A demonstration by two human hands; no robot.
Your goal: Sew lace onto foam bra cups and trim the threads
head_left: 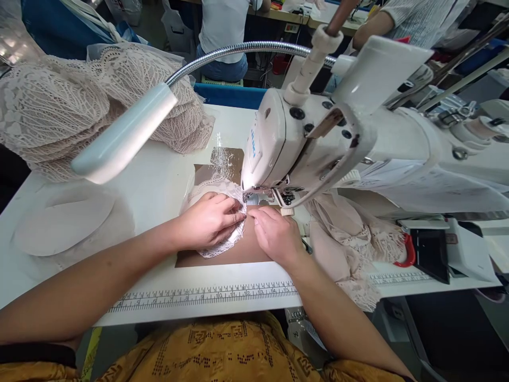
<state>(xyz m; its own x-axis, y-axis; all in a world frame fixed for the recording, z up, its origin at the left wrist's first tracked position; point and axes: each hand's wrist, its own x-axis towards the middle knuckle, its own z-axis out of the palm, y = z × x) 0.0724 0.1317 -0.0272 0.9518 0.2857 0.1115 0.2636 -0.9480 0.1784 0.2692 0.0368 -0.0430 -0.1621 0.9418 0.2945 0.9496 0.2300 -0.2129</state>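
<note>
Item 1: L hand (mine) (pixel 214 220). Fingers part-curled, close tog., laid over the lace pc; thumb side near its R edge. Whether I pinch the cloth or only press it, can't tell.

Item 2: R hand (mine) (pixel 278 233). Thumb + index drawn tog. at the lace pc's R edge, other fingers folded under; can't tell if the tips have hold of it.

Item 3: lace pc (pixel 222 250), pale pink, scalloped edge. Lies on brown sheet (pixel 258 246), partly under my L hand, R edge just beside the needle area.

Item 4: sewing machine (pixel 264 143), white, blue lettering, head directly beyond my hands.

Item 5: lamp (pixel 125 135), pale blue, on bendy metal neck (pixel 238 49) — above the table, L of machine.

Item 6: stack of lace (pixel 51 101), beige, far L of table (pixel 153 199).

Item 7: oval pad (pixel 66 225), pale, on sheer cloth, L side, well apart from my hands.

Item 8: lace cloth (pixel 338 239), beige, heaped R of my R hand; part hangs over front edge.

Item 9: red curved obj. (pixel 409 252), beyond that heap — use can't be told.

Item 10: ruler strip (pixel 214 295), along front edge, nos. visible.

Item 11: co-worker (pixel 223 32), pale top, seated, background.
</note>
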